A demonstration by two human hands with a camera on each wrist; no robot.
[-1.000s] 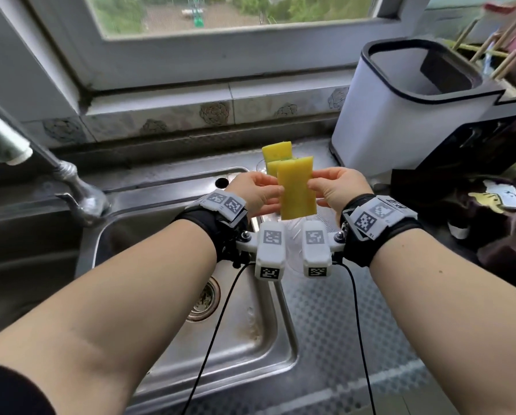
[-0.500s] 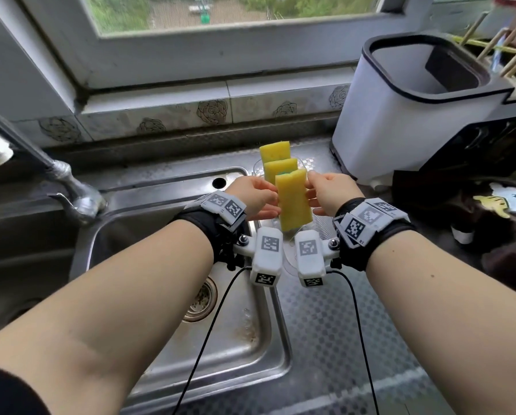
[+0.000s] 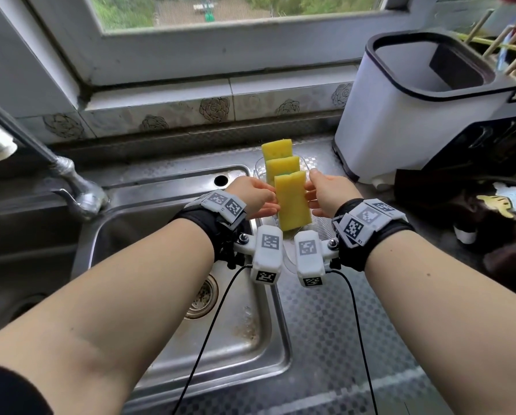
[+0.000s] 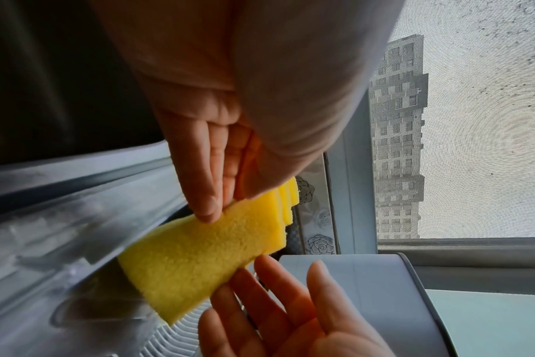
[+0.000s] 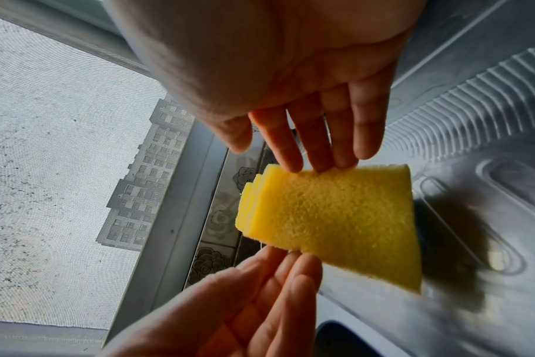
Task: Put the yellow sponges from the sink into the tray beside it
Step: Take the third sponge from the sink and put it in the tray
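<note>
Three yellow sponges stand on edge in a row in the clear plastic tray (image 3: 323, 232) right of the sink (image 3: 244, 333). The nearest sponge (image 3: 292, 202) (image 4: 205, 260) (image 5: 336, 222) leans between my hands with its lower end in the tray. My left hand (image 3: 265, 199) (image 4: 211, 183) touches its left edge with straight fingers. My right hand (image 3: 313, 193) (image 5: 315, 135) touches its right edge, fingers also straight. Behind it stand the second sponge (image 3: 282, 166) and the third sponge (image 3: 277, 148).
The sink basin has a drain (image 3: 202, 295) and no sponge in view. A faucet (image 3: 71, 181) reaches in from the left. A tall white bin (image 3: 400, 115) stands right of the tray, with dark clutter beyond it. A window sill runs along the back.
The nearest sponge has come down from above the tray and now leans in it. Both hands have gone from pinching it to touching its edges with straight fingers.
</note>
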